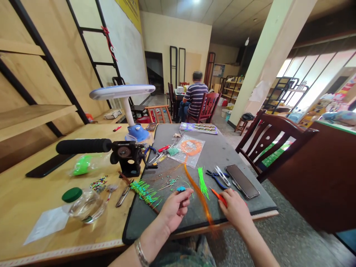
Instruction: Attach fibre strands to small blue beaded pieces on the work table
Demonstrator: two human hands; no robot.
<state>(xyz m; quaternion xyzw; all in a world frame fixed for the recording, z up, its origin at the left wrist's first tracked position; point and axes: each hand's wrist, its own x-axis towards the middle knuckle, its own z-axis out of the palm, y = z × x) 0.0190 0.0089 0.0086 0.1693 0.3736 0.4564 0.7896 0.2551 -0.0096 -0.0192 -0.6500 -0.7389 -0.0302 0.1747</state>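
Note:
My left hand (174, 210) is closed in a pinch above the grey mat (172, 155). From its fingertips shows a small blue tuft (181, 189), with a thin green strand beside it. My right hand (236, 208) is closed around a slim orange tool (218, 196) whose tip points left; its kind I cannot make out. Between the hands a long bundle of orange fibres (198, 190) runs over the mat's front edge. Behind it lies a bunch of bright green strands (203, 181). Left of my left hand, several green-and-blue pieces (144, 191) hang in a row on a brown stick.
Blue-handled pliers (217, 179), silver snips (222, 174) and a phone (241, 181) lie at right. A clear jar (86, 207), a black winding device (128, 159) and a lamp (136, 131) stand left. A person (196, 97) sits farther back.

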